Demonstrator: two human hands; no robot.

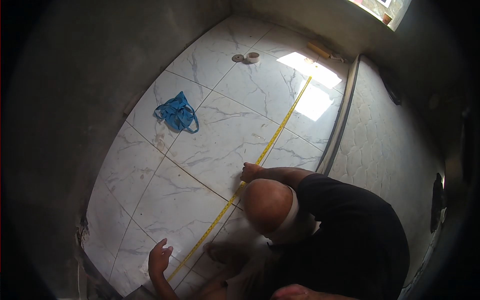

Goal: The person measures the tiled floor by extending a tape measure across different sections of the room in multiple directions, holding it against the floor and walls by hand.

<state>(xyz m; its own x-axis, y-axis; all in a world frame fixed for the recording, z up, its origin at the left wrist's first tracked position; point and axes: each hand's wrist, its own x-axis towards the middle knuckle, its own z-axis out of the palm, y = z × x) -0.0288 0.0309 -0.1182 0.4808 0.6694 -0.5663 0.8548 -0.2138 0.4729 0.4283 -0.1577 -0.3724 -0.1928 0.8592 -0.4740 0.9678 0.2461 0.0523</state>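
A long yellow measuring tape [274,137] lies slantwise across the marbled floor tiles [195,175], from the sunlit patch at the top down to the bottom edge. My left hand [159,258] is raised near the tape's lower end, fingers apart and slightly bent, holding nothing. At the bottom edge, my right hand [293,292] shows only in part in front of a co-worker's black shirt [345,240]; its fingers cannot be made out. The co-worker bends over the tape, and that person's hand [251,172] rests at its middle.
A crumpled blue cloth bag [178,114] lies on the tiles. Farther off are a roll of tape [253,57] and a round disc [237,58]. At right, a mattress [375,135] leans by the wall. A yellowish block [319,49] sits near the far wall.
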